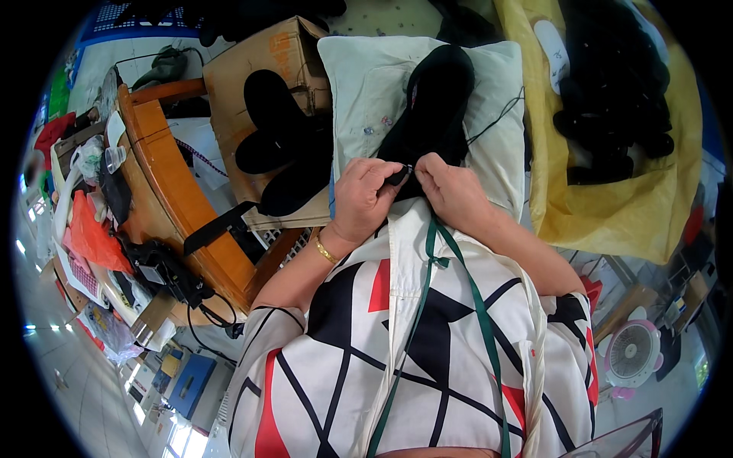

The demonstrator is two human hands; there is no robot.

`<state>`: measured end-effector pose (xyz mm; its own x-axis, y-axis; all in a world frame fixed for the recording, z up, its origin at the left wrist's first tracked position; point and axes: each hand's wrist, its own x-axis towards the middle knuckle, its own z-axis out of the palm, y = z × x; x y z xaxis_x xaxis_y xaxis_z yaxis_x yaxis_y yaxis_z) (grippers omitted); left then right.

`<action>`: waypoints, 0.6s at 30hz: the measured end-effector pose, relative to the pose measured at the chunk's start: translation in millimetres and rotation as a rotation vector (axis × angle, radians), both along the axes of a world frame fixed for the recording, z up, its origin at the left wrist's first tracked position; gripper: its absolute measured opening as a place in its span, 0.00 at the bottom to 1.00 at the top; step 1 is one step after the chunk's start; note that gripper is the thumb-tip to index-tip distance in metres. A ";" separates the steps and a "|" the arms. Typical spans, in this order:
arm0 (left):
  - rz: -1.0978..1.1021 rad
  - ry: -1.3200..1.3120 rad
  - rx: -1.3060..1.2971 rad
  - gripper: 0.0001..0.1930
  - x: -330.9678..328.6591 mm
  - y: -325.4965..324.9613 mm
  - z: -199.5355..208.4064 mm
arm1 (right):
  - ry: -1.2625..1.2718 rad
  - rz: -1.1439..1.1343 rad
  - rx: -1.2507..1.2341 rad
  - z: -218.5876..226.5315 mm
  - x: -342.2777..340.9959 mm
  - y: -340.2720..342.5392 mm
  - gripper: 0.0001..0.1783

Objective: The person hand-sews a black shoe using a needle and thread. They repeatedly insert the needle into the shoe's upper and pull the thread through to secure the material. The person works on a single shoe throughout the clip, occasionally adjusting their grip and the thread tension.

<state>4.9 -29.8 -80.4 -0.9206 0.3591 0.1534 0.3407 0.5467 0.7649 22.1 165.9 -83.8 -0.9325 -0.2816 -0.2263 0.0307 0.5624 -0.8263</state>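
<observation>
A black cloth shoe (pixel 439 91) lies lengthwise on a white cushion (pixel 353 72) in front of me, its rounded end pointing away. My left hand (pixel 360 197) pinches black material at the shoe's near end between thumb and fingers. Right beside it, my right hand (pixel 456 197) is closed in a pinch at the same end, the fingertips nearly touching those of the left. A small shiny bit shows between the two hands, too small to name. From the shoe's right side a dark thread (pixel 496 120) trails over the cushion.
Several black shoes (pixel 279 153) rest on a cardboard box (pixel 229 91) to the left, by a cluttered wooden table (pixel 164 172). On the right, a yellow sack (pixel 611 221) carries a pile of black pieces (pixel 611 84) and a white sole (pixel 551 55). A fan (pixel 632 351) stands lower right.
</observation>
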 end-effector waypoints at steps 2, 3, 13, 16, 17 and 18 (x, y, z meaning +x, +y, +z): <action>-0.011 -0.007 0.041 0.17 0.2 -1.2 -3.8 | -0.036 -0.040 -0.067 -0.3 -1.9 -0.9 0.08; -0.017 -0.010 0.063 0.17 0.1 -1.9 -5.7 | -0.053 -0.060 -0.100 -0.3 -3.2 -1.7 0.08; -0.131 0.013 0.066 0.21 -2.8 -6.0 -10.7 | -0.157 -0.013 -0.167 14.1 -29.0 2.3 0.07; -0.147 0.068 0.061 0.21 -4.4 -6.2 -11.6 | -0.003 0.031 -0.088 21.7 -43.4 9.0 0.07; -0.155 0.091 0.051 0.22 -4.5 -6.4 -12.9 | -0.006 0.053 -0.073 21.4 -45.6 7.6 0.07; -0.163 0.114 0.041 0.22 -4.8 -6.5 -14.0 | -0.009 0.074 -0.059 20.4 -47.6 6.1 0.07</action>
<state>0.0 -36.3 -94.4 -0.8268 0.4932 0.2703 0.5074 0.4467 0.7369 -25.5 172.1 -63.4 -0.9065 -0.3631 -0.2156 -0.0019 0.5139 -0.8578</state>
